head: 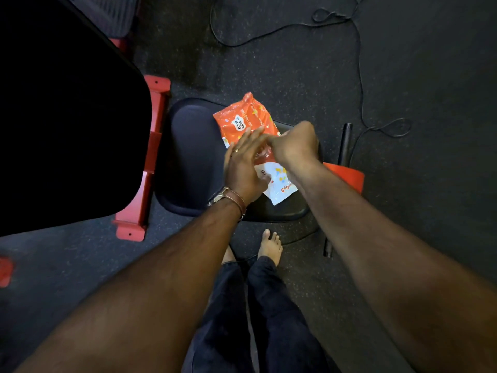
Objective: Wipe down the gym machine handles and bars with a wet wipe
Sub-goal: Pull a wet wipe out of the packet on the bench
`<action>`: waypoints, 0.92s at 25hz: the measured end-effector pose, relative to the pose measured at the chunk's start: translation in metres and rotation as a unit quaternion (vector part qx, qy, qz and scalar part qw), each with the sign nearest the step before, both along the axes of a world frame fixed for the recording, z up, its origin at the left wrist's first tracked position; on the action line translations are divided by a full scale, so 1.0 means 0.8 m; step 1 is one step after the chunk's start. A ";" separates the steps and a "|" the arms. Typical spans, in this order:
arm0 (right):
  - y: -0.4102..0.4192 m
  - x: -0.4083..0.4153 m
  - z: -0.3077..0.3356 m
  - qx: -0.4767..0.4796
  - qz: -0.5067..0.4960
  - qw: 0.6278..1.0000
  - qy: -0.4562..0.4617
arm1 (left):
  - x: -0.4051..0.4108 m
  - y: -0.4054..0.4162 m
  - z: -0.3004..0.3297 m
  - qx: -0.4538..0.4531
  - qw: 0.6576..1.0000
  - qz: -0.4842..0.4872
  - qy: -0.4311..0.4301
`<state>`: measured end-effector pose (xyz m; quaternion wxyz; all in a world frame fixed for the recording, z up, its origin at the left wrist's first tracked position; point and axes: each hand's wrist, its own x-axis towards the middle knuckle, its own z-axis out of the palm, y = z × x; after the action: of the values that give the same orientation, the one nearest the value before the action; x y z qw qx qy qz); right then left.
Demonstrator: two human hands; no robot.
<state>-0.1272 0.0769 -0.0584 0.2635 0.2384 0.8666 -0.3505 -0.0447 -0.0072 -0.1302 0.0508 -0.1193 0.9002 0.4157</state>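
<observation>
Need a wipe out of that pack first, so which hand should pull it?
Probably the right hand: its curled fingers are already at the middle of the pack, while the left hand lies flat, steadying it on the seat.

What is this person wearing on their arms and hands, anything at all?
Both forearms are bare, with no sleeves in view. The left hand has a thin ring on one finger, and its wrist carries a watch with a pale rectangular case on a brown leather strap. The right hand shows no ring, band or glove. Lower down, dark trousers and bare feet appear.
</observation>
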 end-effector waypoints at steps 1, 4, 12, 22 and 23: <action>-0.007 -0.007 0.004 -0.050 -0.047 0.997 -0.025 | -0.001 0.002 0.000 0.014 1.000 0.015 -0.002; -0.018 -0.018 0.015 -0.186 -0.130 0.970 -0.087 | -0.004 -0.002 -0.003 0.084 0.995 0.061 -0.003; 0.027 0.023 -0.032 -0.105 0.081 0.973 0.190 | -0.036 -0.020 0.013 0.256 0.927 0.268 -0.055; 0.021 0.029 -0.046 0.003 0.243 0.933 0.265 | -0.034 -0.015 0.017 0.293 0.912 0.283 -0.043; 0.020 0.029 -0.045 -0.009 0.231 0.937 0.262 | -0.033 -0.014 0.019 0.297 0.912 0.280 -0.040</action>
<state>-0.1044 0.0927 -0.0944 0.1025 -0.0710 0.9330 -0.3375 -0.0712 -0.0182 -0.1149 0.0010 -0.3626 0.6623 0.6556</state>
